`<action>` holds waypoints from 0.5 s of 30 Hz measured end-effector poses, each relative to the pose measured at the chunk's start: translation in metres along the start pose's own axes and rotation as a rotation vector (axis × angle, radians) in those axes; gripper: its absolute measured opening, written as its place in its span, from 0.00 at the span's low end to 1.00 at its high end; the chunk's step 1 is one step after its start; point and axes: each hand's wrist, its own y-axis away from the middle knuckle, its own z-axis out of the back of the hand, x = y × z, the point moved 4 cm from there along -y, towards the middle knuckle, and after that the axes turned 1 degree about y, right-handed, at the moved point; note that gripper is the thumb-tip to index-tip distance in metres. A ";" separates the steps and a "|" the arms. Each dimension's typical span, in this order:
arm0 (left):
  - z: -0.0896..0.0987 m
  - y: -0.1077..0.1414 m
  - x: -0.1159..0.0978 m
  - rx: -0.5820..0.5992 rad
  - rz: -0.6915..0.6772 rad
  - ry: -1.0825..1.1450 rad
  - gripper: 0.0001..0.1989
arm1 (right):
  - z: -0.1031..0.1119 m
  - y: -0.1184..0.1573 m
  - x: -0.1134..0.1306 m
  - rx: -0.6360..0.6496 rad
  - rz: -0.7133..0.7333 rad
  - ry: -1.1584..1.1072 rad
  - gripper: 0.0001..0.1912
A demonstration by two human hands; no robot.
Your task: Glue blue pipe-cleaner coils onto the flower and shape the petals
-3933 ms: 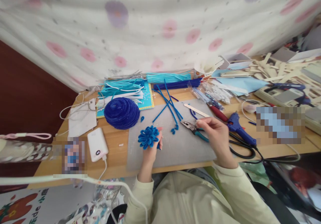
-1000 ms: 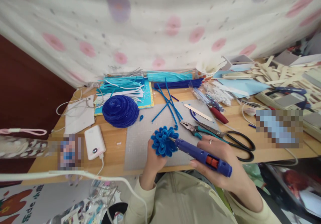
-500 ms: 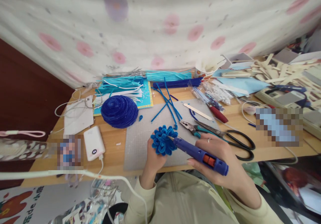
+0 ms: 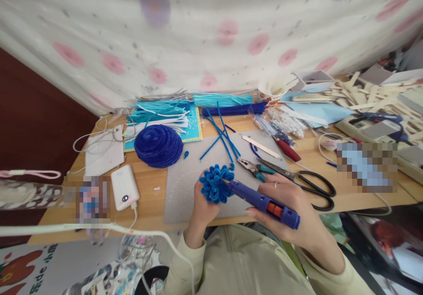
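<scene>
A blue looped flower is held up over the grey cutting mat by my left hand, whose fingers are mostly hidden beneath it. My right hand is wrapped round a dark blue glue pen with a red part in its body. The pen's metal tip points left and meets the flower's right side. Several blue pipe cleaners lie crossed beyond the flower. Pliers and black-handled scissors lie close to my right hand.
A dark blue coiled dome sits left of the mat. Bundles of turquoise stems lie behind it. A white power bank with a cable is at the left. A wooden stick and red-handled tool lie at the right.
The view has shifted very slightly. Both hands, the flower and the glue pen hold nearly the same positions.
</scene>
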 end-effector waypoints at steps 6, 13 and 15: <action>0.000 0.003 0.002 -0.015 0.079 -0.003 0.12 | 0.001 0.001 0.001 -0.016 0.030 0.071 0.19; 0.004 0.011 0.019 -0.052 0.032 -0.119 0.12 | -0.001 0.002 0.002 0.023 0.047 0.132 0.17; 0.004 0.012 0.022 -0.052 0.008 -0.157 0.10 | -0.001 0.001 0.003 0.030 0.055 0.144 0.16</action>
